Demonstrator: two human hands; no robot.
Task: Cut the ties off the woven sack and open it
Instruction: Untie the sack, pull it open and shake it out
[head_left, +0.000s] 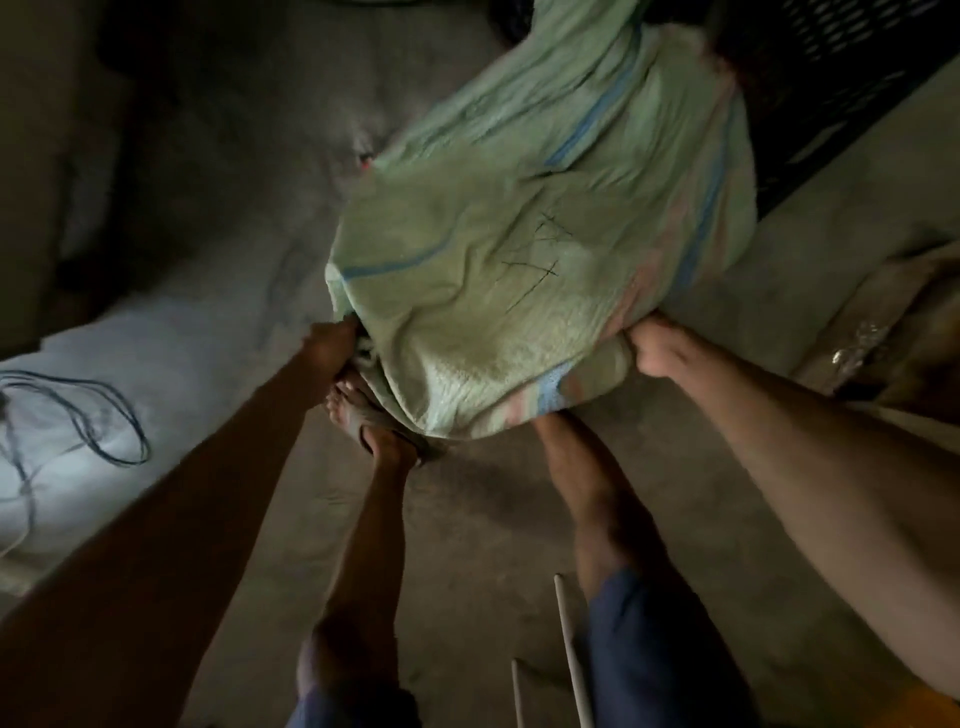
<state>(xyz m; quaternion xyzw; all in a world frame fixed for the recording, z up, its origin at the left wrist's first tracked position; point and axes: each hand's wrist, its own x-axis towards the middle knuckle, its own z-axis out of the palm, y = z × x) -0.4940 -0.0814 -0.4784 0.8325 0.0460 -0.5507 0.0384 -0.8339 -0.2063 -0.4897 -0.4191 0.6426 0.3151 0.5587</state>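
A large pale green woven sack (519, 249) with blue and pink stripes and black pen marks lies full on the concrete floor, stretching away from me. My left hand (337, 343) grips its near left corner. My right hand (657, 351) grips its near right corner. Both arms are stretched down to it. My bare left foot (363, 410) in a sandal stands under the sack's near edge; my right leg (576, 467) is beside it. No ties or cutting tool show.
A dark perforated crate (852, 88) stands behind the sack at the upper right. A looped dark cable (88, 415) lies on a white sheet at the left. Crumpled plastic and cardboard (878, 338) sit at the right. Two thin white rods (571, 654) stand near my legs.
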